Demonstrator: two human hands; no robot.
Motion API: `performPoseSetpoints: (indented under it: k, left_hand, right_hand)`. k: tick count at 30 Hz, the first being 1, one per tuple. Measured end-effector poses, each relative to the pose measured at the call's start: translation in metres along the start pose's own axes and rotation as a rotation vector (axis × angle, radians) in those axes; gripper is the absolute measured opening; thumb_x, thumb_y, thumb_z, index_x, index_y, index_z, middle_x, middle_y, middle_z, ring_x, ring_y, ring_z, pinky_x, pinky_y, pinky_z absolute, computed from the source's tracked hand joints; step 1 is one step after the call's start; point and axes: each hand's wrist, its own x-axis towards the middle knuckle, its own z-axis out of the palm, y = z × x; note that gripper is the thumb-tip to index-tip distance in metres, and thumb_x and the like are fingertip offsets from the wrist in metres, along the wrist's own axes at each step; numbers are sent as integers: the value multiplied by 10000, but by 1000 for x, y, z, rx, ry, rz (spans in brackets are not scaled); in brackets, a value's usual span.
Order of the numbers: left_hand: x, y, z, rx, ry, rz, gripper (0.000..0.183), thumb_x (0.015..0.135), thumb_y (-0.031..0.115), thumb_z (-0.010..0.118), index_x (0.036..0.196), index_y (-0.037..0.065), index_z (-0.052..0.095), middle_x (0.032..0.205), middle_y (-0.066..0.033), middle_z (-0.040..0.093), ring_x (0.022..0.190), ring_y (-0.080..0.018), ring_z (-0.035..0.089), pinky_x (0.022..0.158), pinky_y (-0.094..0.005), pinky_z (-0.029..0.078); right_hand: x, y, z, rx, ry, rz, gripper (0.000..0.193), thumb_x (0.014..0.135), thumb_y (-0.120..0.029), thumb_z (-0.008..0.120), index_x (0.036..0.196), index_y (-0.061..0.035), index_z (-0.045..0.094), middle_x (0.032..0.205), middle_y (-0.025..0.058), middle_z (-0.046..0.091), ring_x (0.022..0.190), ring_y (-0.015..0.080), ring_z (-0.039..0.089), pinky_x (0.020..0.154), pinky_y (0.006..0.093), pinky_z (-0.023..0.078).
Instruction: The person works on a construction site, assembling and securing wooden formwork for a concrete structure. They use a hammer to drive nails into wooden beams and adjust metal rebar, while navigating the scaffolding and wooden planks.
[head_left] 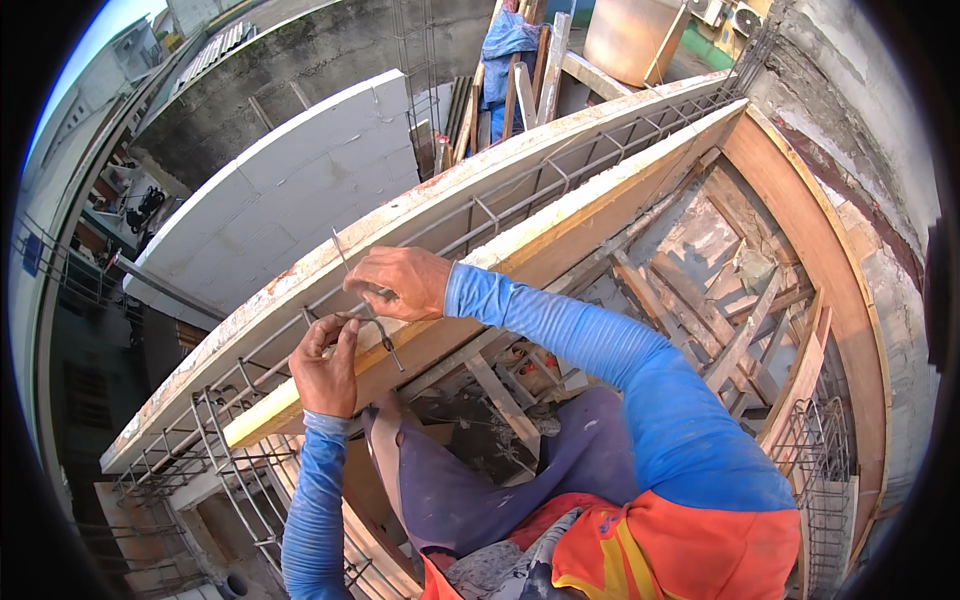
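My right hand (402, 283), fingers curled, is over the top edge of a wooden formwork board (560, 225). A thin metal rod (396, 356) with a dark twisted section slants through its grip, one end showing above the fingers and the other below. Close by on the left, my left hand (327, 365) pinches thumb against fingers beside the rod; what lies between the fingertips is too small to make out. Below and beyond both hands, a cage of steel rebar (487, 213) runs in the channel between this board and the far formwork wall (300, 275).
My legs (500, 480) are inside the formwork, above scrap timber (690, 300). More rebar cages stand at the lower left (225, 430) and lower right (815, 455). Beyond are a white block wall (290, 190), a blue tarp (508, 50) and a large tank (632, 40).
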Motion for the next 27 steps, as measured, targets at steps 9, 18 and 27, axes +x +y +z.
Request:
performPoseSetpoints:
  k: [9, 18, 27]
  left_hand:
    - [-1, 19, 11, 79, 14, 180, 199, 879, 102, 667, 1047, -3, 653, 886, -116, 690, 834, -161, 670, 749, -302, 525]
    - [29, -32, -2, -82, -264, -103, 315, 913, 124, 610, 1131, -101, 586, 1048, -156, 686, 954, -177, 668, 830, -285, 522]
    - [29, -24, 9, -42, -278, -127, 357, 895, 88, 628, 1189, -109, 573, 1056, -164, 683, 971, -175, 663, 840, -272, 527]
  right_hand:
    - [-38, -42, 21, 134, 182, 350, 300, 854, -121, 650, 1126, -70, 535, 907, 128, 644, 922, 331, 610, 811, 427, 492]
    - [-21, -58, 18, 89, 181, 608, 315, 824, -152, 698, 1037, -44, 493, 856, 87, 643, 919, 307, 592, 799, 437, 457]
    - [-8, -65, 29, -117, 373, 807, 486, 737, -75, 767, 1111, -21, 460, 888, 126, 585, 884, 332, 579, 791, 427, 466]
